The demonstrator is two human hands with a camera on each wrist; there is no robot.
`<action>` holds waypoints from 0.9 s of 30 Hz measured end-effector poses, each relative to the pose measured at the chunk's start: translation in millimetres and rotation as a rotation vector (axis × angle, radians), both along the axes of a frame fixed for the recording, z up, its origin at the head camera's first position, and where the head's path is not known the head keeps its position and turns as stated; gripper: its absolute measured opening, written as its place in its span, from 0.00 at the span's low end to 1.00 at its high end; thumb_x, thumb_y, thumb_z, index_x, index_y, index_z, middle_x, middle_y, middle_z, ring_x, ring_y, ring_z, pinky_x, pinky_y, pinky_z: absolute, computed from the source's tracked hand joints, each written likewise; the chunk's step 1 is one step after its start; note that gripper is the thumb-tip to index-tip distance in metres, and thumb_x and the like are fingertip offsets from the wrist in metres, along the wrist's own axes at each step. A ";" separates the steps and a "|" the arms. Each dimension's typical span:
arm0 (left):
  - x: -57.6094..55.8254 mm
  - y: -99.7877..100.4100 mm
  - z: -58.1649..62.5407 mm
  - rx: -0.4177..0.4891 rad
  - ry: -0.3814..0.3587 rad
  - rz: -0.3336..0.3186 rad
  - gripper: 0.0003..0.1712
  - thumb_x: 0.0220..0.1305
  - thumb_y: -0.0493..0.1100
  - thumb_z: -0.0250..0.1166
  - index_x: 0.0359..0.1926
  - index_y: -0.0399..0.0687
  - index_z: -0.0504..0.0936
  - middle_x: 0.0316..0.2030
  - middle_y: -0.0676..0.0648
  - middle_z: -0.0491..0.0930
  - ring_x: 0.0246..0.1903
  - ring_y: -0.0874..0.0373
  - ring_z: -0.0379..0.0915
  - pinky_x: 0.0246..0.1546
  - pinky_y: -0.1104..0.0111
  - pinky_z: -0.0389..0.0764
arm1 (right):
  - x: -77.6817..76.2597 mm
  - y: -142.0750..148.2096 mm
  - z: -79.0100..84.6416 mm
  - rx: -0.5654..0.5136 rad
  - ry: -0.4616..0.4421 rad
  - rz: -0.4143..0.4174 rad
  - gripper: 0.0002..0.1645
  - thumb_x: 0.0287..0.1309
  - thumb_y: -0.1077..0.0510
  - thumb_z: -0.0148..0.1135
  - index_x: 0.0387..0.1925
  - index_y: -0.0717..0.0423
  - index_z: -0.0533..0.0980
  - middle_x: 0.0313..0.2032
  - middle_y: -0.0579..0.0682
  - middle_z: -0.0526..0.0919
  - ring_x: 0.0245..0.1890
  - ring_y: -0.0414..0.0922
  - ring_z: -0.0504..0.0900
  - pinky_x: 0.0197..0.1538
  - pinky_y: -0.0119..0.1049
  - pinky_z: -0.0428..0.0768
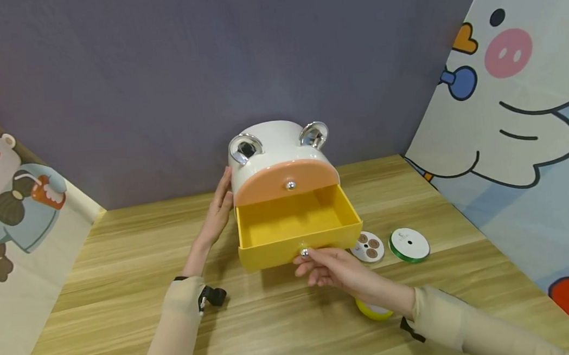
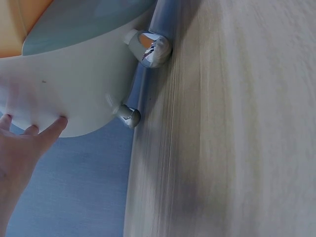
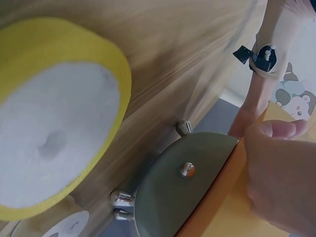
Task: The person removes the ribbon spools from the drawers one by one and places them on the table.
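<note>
A white cabinet [image 1: 277, 137] with silver ears and an orange upper front stands against the back wall. Its yellow drawer [image 1: 300, 241] is pulled out, and the inside floor shows. At the drawer's front, my right hand [image 1: 336, 272] pinches the small silver knob [image 1: 304, 253] between thumb and finger. My left hand [image 1: 218, 211] rests along the cabinet's left side; in the left wrist view its extended fingertips [image 2: 61, 121] touch the white wall. The upper orange front, with its own knob [image 1: 291, 185], sits closed. In the right wrist view my right hand [image 3: 281, 168] covers the lower knob.
Right of the drawer lie a green ribbon spool [image 1: 410, 245] and a white disc with brown circles [image 1: 369, 248]. A yellow ribbon spool [image 1: 375, 311] lies partly under my right forearm. Printed cartoon panels flank the wooden table [image 1: 124, 274], with a grey wall [image 1: 162, 98] behind.
</note>
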State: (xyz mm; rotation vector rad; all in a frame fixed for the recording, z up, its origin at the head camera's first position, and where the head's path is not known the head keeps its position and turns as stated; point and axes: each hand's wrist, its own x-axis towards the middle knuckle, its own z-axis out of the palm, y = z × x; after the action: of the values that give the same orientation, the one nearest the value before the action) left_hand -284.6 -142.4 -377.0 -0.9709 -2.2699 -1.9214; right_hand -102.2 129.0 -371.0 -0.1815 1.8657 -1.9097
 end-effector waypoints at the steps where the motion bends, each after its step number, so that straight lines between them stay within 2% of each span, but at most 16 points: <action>1: 0.2 0.2 0.5 -0.003 0.003 0.001 0.32 0.80 0.37 0.38 0.79 0.49 0.43 0.81 0.46 0.34 0.79 0.45 0.37 0.75 0.41 0.51 | -1.4 0.2 0.2 0.002 -0.001 0.001 0.35 0.76 0.41 0.45 0.62 0.68 0.71 0.40 0.37 0.87 0.33 0.33 0.81 0.41 0.25 0.79; 12: 1.1 0.3 0.2 -0.001 0.010 0.003 0.32 0.80 0.35 0.38 0.79 0.48 0.43 0.81 0.45 0.34 0.79 0.45 0.35 0.75 0.42 0.49 | -16.2 2.9 1.7 0.002 -0.015 0.022 0.35 0.75 0.40 0.45 0.63 0.67 0.71 0.41 0.37 0.87 0.35 0.32 0.82 0.43 0.26 0.80; 20: 2.3 0.1 1.2 -0.003 0.014 0.003 0.32 0.80 0.37 0.38 0.79 0.48 0.43 0.81 0.45 0.34 0.80 0.46 0.35 0.76 0.42 0.47 | -23.3 0.9 4.7 0.022 -0.019 0.005 0.34 0.75 0.40 0.45 0.61 0.65 0.72 0.41 0.38 0.87 0.34 0.33 0.81 0.41 0.25 0.80; 27: 1.7 0.3 1.8 -0.014 0.028 0.011 0.32 0.79 0.34 0.38 0.79 0.47 0.44 0.80 0.44 0.34 0.80 0.46 0.34 0.77 0.44 0.45 | -30.2 0.8 7.2 0.038 -0.027 -0.006 0.34 0.76 0.41 0.44 0.62 0.65 0.72 0.41 0.38 0.87 0.34 0.33 0.81 0.42 0.25 0.80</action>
State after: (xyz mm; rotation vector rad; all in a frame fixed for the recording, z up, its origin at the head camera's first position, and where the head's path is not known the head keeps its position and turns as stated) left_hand -282.9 -142.1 -375.2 -0.9785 -2.2722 -1.8778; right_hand -132.4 129.8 -363.8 -0.1380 1.8851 -1.8706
